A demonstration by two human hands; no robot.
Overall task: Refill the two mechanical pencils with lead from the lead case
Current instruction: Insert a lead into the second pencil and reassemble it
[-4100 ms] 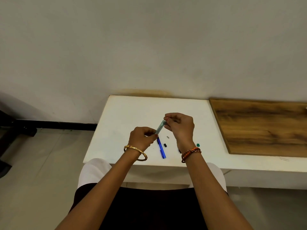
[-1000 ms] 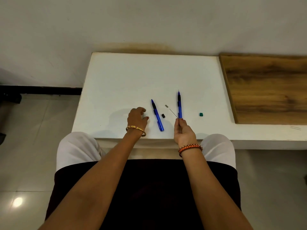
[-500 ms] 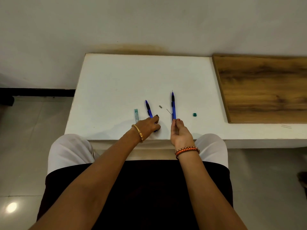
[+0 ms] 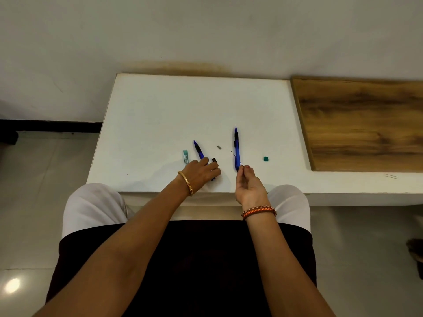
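On the white table (image 4: 160, 106) lay one lead case (image 4: 185, 157), two blue mechanical pencils and three small loose parts. The lead case sat left of centre in the frame, just beside the left hand (image 4: 201, 171). That hand rested over the lower end of the left pencil (image 4: 198, 150), fingers loosely bent on it; whether they actually gripped it I could not tell. A small black cap (image 4: 214, 159) lay at its fingertips, and a grey piece (image 4: 219, 147) a little above. The right pencil (image 4: 236, 148) lay lengthwise just above the right hand (image 4: 248, 183), which pinched one thin lead (image 4: 235, 158) slanting up leftward beside that pencil's barrel. A green cap (image 4: 265, 159) sat further right.
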